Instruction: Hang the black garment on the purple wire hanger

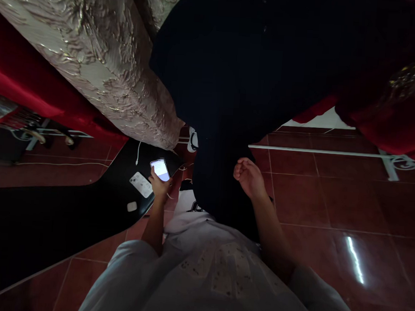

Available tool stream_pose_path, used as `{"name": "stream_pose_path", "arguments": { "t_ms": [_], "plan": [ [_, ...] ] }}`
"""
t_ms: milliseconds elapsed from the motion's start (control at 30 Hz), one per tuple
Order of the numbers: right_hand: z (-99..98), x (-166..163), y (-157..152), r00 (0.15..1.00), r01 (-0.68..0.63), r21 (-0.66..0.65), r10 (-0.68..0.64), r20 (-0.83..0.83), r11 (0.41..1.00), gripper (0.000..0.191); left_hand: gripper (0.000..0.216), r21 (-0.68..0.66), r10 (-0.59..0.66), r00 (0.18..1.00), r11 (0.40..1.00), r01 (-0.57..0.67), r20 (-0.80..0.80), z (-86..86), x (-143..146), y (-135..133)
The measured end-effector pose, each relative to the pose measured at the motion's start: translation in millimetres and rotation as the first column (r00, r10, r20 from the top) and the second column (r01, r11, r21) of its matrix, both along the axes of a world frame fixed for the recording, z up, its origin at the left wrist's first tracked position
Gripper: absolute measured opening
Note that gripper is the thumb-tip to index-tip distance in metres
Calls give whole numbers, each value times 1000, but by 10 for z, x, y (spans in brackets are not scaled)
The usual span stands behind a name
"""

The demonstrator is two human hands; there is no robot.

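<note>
My left hand (160, 184) is closed around a lit smartphone (160, 169), its screen glowing white above the edge of a black table (46, 220). My right hand (249, 176) is held up in front of me with its fingers curled in, pressed against or gripping the edge of a large dark cloth (241, 82) that hangs in front of me. Whether the fingers pinch the cloth is hard to make out. My white shirt (213, 279) fills the bottom of the view.
On the black table lie a white remote-like device (141, 184), a small white block (132, 206) and a white cable (137, 154). A silver embossed cushion (93, 57) slants at upper left. Red upholstery (391, 116) flanks both sides, above red floor tiles (350, 198).
</note>
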State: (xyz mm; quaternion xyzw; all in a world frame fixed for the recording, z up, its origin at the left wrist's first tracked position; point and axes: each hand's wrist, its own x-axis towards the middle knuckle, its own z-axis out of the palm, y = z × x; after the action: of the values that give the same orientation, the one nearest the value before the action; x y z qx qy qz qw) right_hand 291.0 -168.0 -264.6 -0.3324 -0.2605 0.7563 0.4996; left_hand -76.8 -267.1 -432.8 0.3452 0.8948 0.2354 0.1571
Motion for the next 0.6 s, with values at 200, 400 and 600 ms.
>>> {"name": "stream_pose_path", "arguments": {
  "t_ms": [200,400,600],
  "plan": [
    [12,-2,0,1000,-3,-10,4,22,1000,15,124,41,-35,999,999,33,40,49,24,-22],
    [22,9,-10,999,-4,3,4,46,1000,14,125,69,-41,998,997,38,42,23,21,-62],
    [2,22,-9,998,-12,15,11,57,1000,14,113,71,-38,999,997,37,15,-105,24,-90]
  ]
}}
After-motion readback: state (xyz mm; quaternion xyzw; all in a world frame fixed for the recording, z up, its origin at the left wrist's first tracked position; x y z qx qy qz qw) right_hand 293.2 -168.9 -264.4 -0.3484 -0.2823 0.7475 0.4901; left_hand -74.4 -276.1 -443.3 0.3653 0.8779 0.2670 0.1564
